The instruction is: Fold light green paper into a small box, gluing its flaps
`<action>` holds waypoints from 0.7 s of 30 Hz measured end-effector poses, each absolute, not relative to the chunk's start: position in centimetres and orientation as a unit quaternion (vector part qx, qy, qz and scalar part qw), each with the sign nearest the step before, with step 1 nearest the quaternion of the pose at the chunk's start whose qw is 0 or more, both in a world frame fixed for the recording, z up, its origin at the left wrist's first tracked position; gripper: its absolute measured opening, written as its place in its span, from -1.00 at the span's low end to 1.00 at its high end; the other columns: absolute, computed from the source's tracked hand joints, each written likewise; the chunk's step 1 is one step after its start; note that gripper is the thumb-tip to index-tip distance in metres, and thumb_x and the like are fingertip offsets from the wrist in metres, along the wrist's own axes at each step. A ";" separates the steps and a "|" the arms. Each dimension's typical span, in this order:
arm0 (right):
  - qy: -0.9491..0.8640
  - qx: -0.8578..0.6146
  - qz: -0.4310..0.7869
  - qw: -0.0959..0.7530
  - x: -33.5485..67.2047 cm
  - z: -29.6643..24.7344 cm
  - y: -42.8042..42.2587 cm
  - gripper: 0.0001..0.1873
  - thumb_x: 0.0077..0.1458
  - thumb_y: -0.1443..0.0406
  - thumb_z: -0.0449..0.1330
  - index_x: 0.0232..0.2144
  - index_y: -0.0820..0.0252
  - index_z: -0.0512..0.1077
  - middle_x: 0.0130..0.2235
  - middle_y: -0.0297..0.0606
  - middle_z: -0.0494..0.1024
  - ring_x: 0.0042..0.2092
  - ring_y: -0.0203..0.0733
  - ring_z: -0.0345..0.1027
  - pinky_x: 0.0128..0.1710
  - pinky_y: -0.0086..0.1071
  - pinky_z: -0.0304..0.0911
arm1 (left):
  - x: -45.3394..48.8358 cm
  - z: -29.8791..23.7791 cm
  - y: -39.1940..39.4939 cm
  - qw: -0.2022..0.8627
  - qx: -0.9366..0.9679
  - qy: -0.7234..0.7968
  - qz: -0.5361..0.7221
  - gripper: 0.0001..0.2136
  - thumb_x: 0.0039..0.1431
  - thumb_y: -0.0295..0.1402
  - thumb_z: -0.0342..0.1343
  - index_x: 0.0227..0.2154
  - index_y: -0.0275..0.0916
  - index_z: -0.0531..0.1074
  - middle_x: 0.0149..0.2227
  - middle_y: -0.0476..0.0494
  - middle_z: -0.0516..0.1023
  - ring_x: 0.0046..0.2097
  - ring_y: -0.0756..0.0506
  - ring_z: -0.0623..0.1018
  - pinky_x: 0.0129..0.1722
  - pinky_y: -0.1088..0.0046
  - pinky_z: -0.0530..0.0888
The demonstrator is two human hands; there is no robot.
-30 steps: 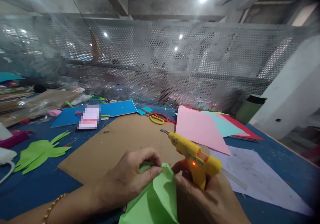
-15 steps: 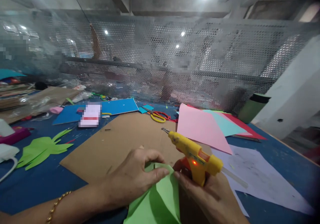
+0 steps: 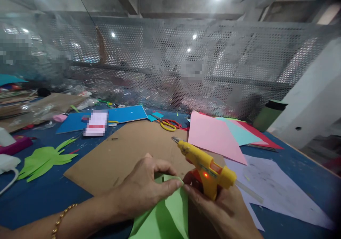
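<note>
Folded light green paper (image 3: 166,214) stands low in front of me, its top edge pinched by my left hand (image 3: 149,187) between thumb and fingers. My right hand (image 3: 218,210) grips a yellow glue gun (image 3: 206,164) by its handle. The gun's metal nozzle points up and left, away from the paper, and an orange light glows on its side. A clear glue stick (image 3: 249,192) sticks out of its back end. The right thumb and fingertips meet the paper's top corner close to the left thumb. Part of the paper's lower end lies outside the view.
Brown cardboard (image 3: 138,143) lies under my hands on the blue table (image 3: 48,203). Yellow-handled scissors (image 3: 168,125) rest behind it. Pink paper (image 3: 213,136) and lilac paper (image 3: 271,185) lie right. Green leaf-shaped cutouts (image 3: 48,157) lie left. A perforated metal screen (image 3: 165,61) stands behind.
The green paper and both hands have shifted very slightly left. The glue gun has tipped and moved a little left with my right hand. Both grips stay the same.
</note>
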State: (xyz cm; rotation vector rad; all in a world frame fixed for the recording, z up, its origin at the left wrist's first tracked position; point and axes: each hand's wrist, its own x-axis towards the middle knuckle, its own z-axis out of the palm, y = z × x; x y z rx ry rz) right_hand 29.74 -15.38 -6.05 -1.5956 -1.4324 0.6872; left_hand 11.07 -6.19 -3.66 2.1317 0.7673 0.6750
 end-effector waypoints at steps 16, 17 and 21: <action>-0.564 -0.637 0.280 0.445 29.6 -6.3 -15.4 -0.72 0.11 0.03 0.21 -0.32 0.09 0.48 -0.40 -0.27 0.54 -0.38 -0.14 0.43 -0.41 -0.35 0.39 | 11.2 -4.1 -5.9 0.420 0.815 0.263 0.301 -0.83 0.21 -0.31 0.13 -0.40 -0.18 0.59 -0.42 0.03 0.62 -0.34 -0.04 0.50 -0.06 0.33 0.36; -0.558 -0.635 0.294 0.447 29.5 -6.4 -15.4 -0.71 0.12 0.02 0.21 -0.32 0.09 0.47 -0.40 -0.28 0.53 -0.38 -0.14 0.42 -0.42 -0.34 0.38 | 11.2 -4.1 -5.9 0.429 0.809 0.263 0.305 -0.83 0.22 -0.31 0.12 -0.40 -0.20 0.59 -0.42 0.02 0.61 -0.34 -0.03 0.51 -0.12 0.38 0.39; -0.525 -0.636 0.318 0.467 29.0 -6.1 -15.6 -0.72 0.12 0.02 0.20 -0.37 0.08 0.41 -0.44 -0.31 0.47 -0.41 -0.17 0.36 -0.45 -0.34 0.33 | 11.2 -4.1 -5.9 0.454 0.798 0.265 0.293 -0.81 0.22 -0.27 0.12 -0.39 -0.22 0.58 -0.41 -0.01 0.60 -0.33 -0.04 0.52 -0.30 0.48 0.41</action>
